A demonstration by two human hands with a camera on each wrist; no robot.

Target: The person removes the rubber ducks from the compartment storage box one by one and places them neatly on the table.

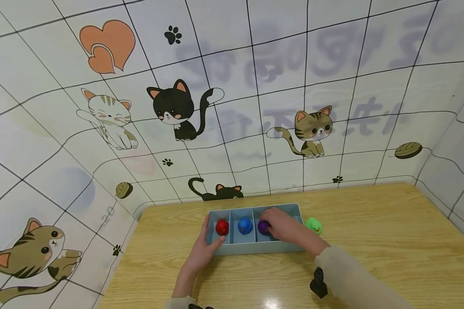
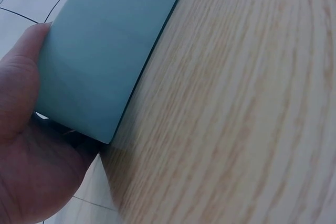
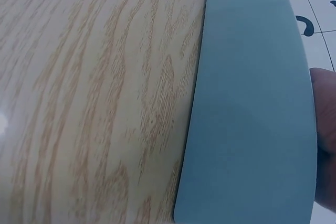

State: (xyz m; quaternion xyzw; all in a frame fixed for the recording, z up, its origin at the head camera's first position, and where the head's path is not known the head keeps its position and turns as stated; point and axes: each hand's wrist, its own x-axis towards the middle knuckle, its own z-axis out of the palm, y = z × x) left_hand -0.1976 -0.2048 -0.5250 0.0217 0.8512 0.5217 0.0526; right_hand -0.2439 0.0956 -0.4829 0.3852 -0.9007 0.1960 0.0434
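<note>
A blue-grey divided box rests on the wooden table. My left hand grips its left end, thumb on the front rim and fingers along the end wall; the left wrist view shows this hand around the box corner. Inside, a red toy duck occupies the left compartment and a blue toy duck the one beside it. Further right, my right hand reaches into the box and holds a purple toy duck with its fingers, which partly cover it. The box wall hides most of that hand in the right wrist view.
Just right of the box, a green toy duck sits on the table. Behind and to the left rises a white sheet with printed cats and a line grid. A black device is at my right sleeve.
</note>
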